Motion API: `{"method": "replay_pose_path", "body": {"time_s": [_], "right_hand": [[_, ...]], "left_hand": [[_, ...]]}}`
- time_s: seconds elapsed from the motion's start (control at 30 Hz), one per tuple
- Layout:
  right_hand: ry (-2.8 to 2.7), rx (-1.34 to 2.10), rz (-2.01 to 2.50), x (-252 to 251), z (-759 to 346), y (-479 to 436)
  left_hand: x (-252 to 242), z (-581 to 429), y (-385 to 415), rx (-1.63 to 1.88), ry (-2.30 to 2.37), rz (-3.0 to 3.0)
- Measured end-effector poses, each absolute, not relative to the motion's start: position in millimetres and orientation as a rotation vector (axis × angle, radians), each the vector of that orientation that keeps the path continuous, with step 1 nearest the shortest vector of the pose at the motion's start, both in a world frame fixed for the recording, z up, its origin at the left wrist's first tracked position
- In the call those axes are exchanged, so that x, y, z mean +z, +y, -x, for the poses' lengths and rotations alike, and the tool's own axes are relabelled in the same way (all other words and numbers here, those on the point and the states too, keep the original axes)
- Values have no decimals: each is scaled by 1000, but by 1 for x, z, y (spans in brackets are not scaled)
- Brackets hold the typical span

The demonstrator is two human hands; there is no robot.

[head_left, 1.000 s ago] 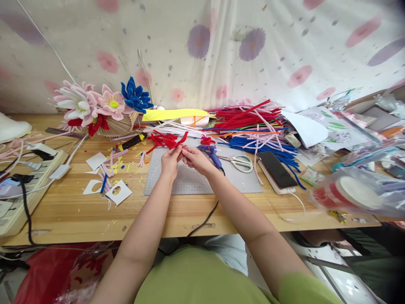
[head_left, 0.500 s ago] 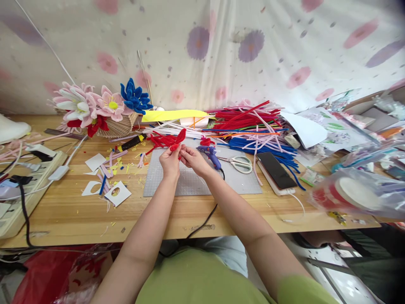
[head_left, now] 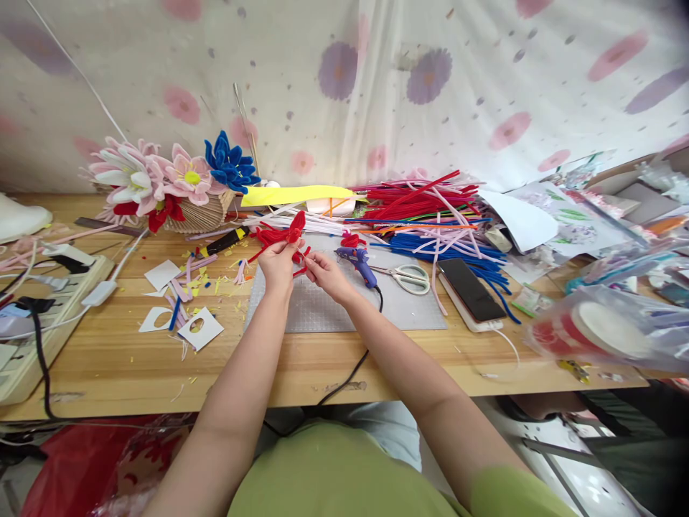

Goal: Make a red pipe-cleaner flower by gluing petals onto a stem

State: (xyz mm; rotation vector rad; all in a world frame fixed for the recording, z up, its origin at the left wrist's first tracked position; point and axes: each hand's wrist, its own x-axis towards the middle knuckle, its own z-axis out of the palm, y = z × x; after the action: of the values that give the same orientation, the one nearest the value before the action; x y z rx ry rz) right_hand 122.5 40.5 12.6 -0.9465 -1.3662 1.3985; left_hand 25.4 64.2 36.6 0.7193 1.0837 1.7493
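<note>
Head view, nearest first. Green shirt (head_left: 328, 467) at the bottom, both bare forearms extended over the wooden table (head_left: 430, 366). Black cord (head_left: 352, 373) crosses the front edge and runs up beneath the right forearm to the glue gun. Grey mat (head_left: 371, 312) lies under the hands. White cards (head_left: 212, 333), some with cut holes, sit left of it among scraps; a phone (head_left: 471, 289) rests on a white block to the right.

Left hand (head_left: 280, 267): thumb and fingers closed on a red fuzzy piece (head_left: 296, 226), which stands up above the fingertips, over the mat's far left part. Right hand (head_left: 326, 276): thumb and fingertips drawn close together just beside the piece's lower part; too small to tell whether they grip it.

Purple glue gun (head_left: 359, 262) lies on the mat just beyond the right hand, scissors (head_left: 412, 278) to its right. Red fuzzy pile (head_left: 269, 237) behind the left hand; yellow-and-black cutter (head_left: 225, 242) left of that. Farther back: blue stems (head_left: 446, 251), red stems (head_left: 414, 201), yellow strip (head_left: 296, 194). At far left, fuzzy flowers (head_left: 189, 176) in pink, white, blue and red. Flower-patterned curtain (head_left: 377, 43) behind all.
</note>
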Motion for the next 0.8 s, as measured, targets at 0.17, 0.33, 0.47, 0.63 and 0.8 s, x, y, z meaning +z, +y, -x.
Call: {"method": "replay_pose_path", "body": {"time_s": [0.17,0.33,0.47,0.63,0.8], "right_hand": [[-1310,1513,976,9,-122,42],[-1209,1647,904,1,-129,40],[-1228,1694,853,1,-131,39],[-1261,1682,856,5,-129,36],[-1250,1671,861,7,-125,37]], "left_hand": [[30,-21,65,1639,1089,-719],[25,-18,56,1424,918,-736],[28,-15,53,1392,909,-701],[28,-14,58,1488,950,-759],[13,-17,64,1641,1069,-924]]}}
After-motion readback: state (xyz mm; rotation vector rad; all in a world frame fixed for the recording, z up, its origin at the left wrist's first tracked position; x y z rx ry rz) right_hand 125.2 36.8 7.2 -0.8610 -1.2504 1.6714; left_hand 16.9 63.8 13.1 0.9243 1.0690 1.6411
